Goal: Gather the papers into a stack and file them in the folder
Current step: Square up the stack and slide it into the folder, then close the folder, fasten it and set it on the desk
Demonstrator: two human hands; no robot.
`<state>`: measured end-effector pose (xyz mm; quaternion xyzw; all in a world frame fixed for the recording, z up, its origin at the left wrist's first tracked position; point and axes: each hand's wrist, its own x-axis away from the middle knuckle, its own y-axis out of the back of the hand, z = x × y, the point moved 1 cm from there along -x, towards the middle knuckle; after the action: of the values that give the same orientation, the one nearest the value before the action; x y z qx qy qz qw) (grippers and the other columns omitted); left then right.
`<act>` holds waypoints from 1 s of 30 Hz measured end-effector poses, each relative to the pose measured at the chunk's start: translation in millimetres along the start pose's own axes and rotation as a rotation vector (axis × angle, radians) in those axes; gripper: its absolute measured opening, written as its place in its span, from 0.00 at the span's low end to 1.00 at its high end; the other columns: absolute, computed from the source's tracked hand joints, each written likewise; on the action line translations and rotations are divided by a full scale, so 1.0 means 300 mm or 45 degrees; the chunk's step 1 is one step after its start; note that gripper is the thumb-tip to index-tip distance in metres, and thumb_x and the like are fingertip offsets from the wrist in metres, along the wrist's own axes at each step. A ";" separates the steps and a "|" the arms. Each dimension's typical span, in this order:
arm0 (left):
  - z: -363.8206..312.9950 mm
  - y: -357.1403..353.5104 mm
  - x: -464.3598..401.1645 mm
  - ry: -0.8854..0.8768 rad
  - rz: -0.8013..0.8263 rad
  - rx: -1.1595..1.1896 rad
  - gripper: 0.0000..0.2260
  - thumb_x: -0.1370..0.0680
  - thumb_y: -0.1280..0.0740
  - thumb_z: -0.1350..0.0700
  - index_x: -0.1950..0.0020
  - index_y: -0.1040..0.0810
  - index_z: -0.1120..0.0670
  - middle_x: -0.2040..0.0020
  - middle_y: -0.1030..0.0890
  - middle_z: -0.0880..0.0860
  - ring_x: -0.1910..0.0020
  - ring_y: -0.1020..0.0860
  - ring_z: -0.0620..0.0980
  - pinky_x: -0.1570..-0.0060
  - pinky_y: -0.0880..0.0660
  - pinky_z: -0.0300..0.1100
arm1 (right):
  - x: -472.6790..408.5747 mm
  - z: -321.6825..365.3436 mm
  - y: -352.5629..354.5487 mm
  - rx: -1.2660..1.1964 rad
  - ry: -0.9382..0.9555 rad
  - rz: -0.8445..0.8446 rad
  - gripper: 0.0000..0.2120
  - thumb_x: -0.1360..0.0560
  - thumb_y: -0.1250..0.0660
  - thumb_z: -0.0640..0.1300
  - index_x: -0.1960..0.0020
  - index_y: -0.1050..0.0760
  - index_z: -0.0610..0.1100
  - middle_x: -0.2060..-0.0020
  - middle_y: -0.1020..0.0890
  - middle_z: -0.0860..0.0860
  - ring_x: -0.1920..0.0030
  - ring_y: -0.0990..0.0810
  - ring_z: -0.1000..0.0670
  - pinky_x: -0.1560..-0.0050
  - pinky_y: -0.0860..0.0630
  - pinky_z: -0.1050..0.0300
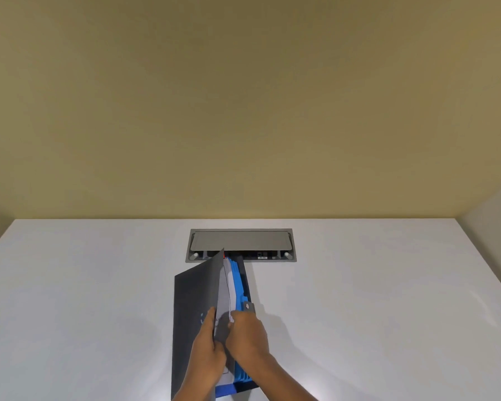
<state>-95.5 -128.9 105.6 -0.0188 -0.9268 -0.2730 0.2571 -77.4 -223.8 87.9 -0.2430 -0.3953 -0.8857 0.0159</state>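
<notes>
A dark grey expanding folder point(193, 302) with blue inner dividers point(239, 287) stands on the white table point(84, 299), front flap lifted open to the left. White papers point(224, 293) sit upright between the flap and the blue dividers. My left hand point(207, 347) grips the near edge of the grey flap, thumb on its outside. My right hand point(248, 337) pinches the near edge of the papers inside the folder. A grey clasp tab point(250, 307) sticks up just beyond my right hand.
A grey recessed cable box point(240, 241) with a closed lid is set into the table just beyond the folder. A beige wall point(243, 111) rises behind the table's far edge. A pale wall point(495, 206) stands at the right.
</notes>
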 end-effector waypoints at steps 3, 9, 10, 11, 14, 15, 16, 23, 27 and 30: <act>-0.036 -0.007 0.010 -0.110 -0.054 -0.043 0.15 0.14 0.45 0.51 0.46 0.21 0.56 0.52 0.21 0.52 0.59 0.24 0.46 0.50 0.25 0.41 | -0.010 -0.017 -0.001 0.043 0.073 0.053 0.12 0.18 0.32 0.51 0.37 0.20 0.50 0.43 0.14 0.51 0.44 0.15 0.50 0.38 0.20 0.59; 0.042 -0.101 -0.024 -0.081 0.047 -0.012 0.23 0.16 0.41 0.62 0.21 0.37 0.57 0.28 0.26 0.58 0.29 0.26 0.60 0.27 0.31 0.53 | -0.029 -0.106 0.004 0.037 0.012 -0.080 0.13 0.18 0.33 0.54 0.37 0.19 0.51 0.43 0.14 0.53 0.44 0.16 0.50 0.41 0.22 0.63; 0.078 -0.121 -0.041 -0.134 0.047 -0.123 0.27 0.18 0.39 0.66 0.19 0.41 0.57 0.23 0.31 0.60 0.25 0.30 0.60 0.26 0.31 0.54 | -0.028 -0.126 0.003 0.032 -0.007 -0.082 0.12 0.18 0.34 0.53 0.38 0.18 0.51 0.43 0.14 0.54 0.45 0.16 0.50 0.43 0.22 0.63; 0.097 -0.147 -0.050 -0.115 0.080 -0.153 0.30 0.19 0.38 0.67 0.18 0.43 0.58 0.20 0.36 0.60 0.22 0.34 0.60 0.25 0.33 0.54 | -0.028 -0.149 0.003 0.031 -0.022 -0.088 0.12 0.18 0.34 0.53 0.39 0.18 0.51 0.43 0.14 0.54 0.45 0.16 0.51 0.44 0.22 0.63; 0.151 -0.234 -0.093 -0.069 0.171 -0.263 0.35 0.19 0.37 0.67 0.16 0.51 0.54 0.15 0.52 0.54 0.16 0.49 0.56 0.19 0.44 0.55 | -0.037 -0.224 -0.002 0.016 -0.073 -0.090 0.10 0.18 0.33 0.50 0.40 0.17 0.50 0.44 0.14 0.54 0.47 0.16 0.51 0.45 0.22 0.63; 0.173 -0.254 -0.110 -0.042 0.166 -0.322 0.37 0.20 0.37 0.69 0.16 0.53 0.52 0.15 0.56 0.51 0.16 0.53 0.55 0.19 0.46 0.55 | -0.037 -0.248 -0.002 0.023 -0.087 -0.086 0.10 0.18 0.33 0.49 0.41 0.17 0.49 0.45 0.14 0.53 0.50 0.17 0.52 0.47 0.23 0.65; 0.202 -0.280 -0.132 -0.061 0.150 -0.388 0.39 0.21 0.37 0.70 0.16 0.52 0.52 0.16 0.56 0.48 0.16 0.55 0.55 0.19 0.46 0.53 | -0.038 -0.273 -0.002 0.021 -0.098 -0.084 0.09 0.19 0.33 0.47 0.43 0.16 0.49 0.46 0.14 0.53 0.52 0.18 0.52 0.52 0.25 0.68; 0.283 -0.261 -0.177 -0.036 0.160 -0.739 0.38 0.19 0.33 0.61 0.16 0.53 0.52 0.15 0.57 0.55 0.16 0.56 0.58 0.20 0.47 0.56 | -0.070 -0.366 -0.003 -0.053 -0.129 -0.121 0.08 0.21 0.28 0.42 0.44 0.14 0.46 0.47 0.12 0.53 0.49 0.15 0.53 0.52 0.33 0.81; 0.337 -0.181 -0.196 -0.084 0.201 -0.904 0.40 0.19 0.32 0.51 0.16 0.56 0.51 0.15 0.59 0.56 0.16 0.57 0.61 0.21 0.48 0.61 | -0.108 -0.343 -0.012 -0.033 -0.086 -0.082 0.05 0.20 0.27 0.44 0.51 0.12 0.45 0.59 0.13 0.52 0.65 0.23 0.60 0.62 0.32 0.81; 0.368 -0.154 -0.208 -0.114 0.216 -0.995 0.42 0.20 0.31 0.48 0.16 0.57 0.48 0.16 0.60 0.56 0.16 0.58 0.61 0.21 0.48 0.62 | -0.142 -0.319 -0.039 0.026 0.000 -0.043 0.08 0.20 0.29 0.45 0.45 0.12 0.47 0.51 0.11 0.53 0.56 0.16 0.57 0.59 0.34 0.83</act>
<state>-100.9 -104.6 -27.1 -0.2035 -0.7588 -0.5814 0.2116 -82.4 -290.7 6.4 -0.2363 -0.4084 -0.8817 0.0035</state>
